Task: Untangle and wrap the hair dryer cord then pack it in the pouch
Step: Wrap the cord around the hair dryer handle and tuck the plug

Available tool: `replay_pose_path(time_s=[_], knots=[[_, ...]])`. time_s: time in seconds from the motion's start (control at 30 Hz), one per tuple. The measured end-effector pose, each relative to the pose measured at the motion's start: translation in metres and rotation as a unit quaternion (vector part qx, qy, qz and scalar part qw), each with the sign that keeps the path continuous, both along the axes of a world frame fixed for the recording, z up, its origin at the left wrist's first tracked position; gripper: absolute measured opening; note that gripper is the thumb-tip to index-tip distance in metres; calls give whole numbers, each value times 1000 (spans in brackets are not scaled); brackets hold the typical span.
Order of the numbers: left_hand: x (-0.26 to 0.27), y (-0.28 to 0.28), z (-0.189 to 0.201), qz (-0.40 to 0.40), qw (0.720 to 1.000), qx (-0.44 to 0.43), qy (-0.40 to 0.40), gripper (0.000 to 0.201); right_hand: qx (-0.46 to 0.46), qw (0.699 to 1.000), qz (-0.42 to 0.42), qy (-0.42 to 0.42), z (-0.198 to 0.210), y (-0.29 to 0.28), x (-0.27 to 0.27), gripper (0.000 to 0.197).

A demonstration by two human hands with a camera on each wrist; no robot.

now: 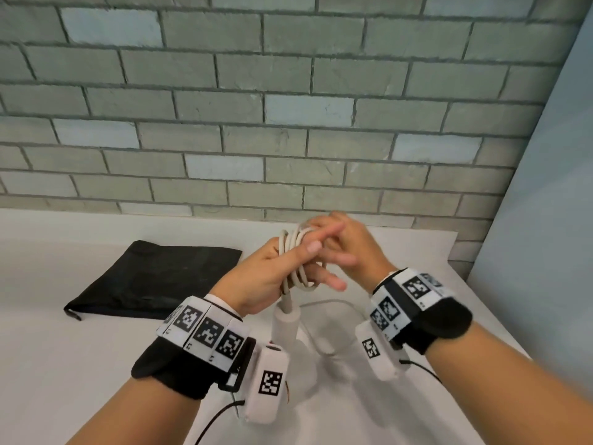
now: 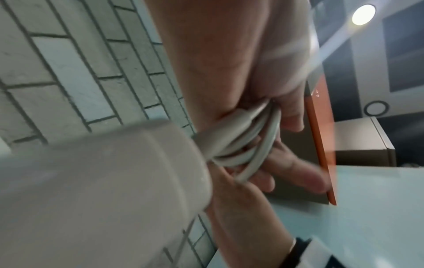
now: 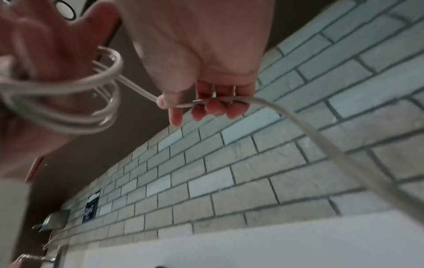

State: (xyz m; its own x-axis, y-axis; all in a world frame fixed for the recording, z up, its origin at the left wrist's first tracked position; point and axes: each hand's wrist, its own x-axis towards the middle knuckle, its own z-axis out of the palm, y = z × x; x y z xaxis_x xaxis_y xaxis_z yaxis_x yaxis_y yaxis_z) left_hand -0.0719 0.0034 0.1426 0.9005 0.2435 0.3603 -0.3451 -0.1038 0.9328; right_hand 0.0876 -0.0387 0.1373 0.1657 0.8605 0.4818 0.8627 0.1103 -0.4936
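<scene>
My left hand (image 1: 293,252) is raised over the table, with the white hair dryer cord (image 1: 298,268) wound in several loops around its fingers. The white hair dryer's handle (image 1: 285,319) hangs from that coil just below the hand, and it fills the lower left as a blurred handle (image 2: 103,181) in the left wrist view. My right hand (image 1: 337,242) is against the coil from the right. It pinches the free cord (image 3: 220,99) between thumb and fingers. The rest of the cord trails down to the table (image 1: 324,303). The black pouch (image 1: 154,277) lies flat at the left.
The white table (image 1: 96,364) runs up to a grey brick wall (image 1: 288,123) close behind the hands. A pale panel (image 1: 545,220) stands at the right edge. Camera cables hang from both wristbands near the dryer.
</scene>
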Motion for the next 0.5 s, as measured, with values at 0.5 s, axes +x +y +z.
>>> replay_pose_path(time_s=[0.5], knots=[[-3, 41, -6, 256, 954, 148, -44, 51, -188, 967, 106, 135, -83, -55, -48, 25]])
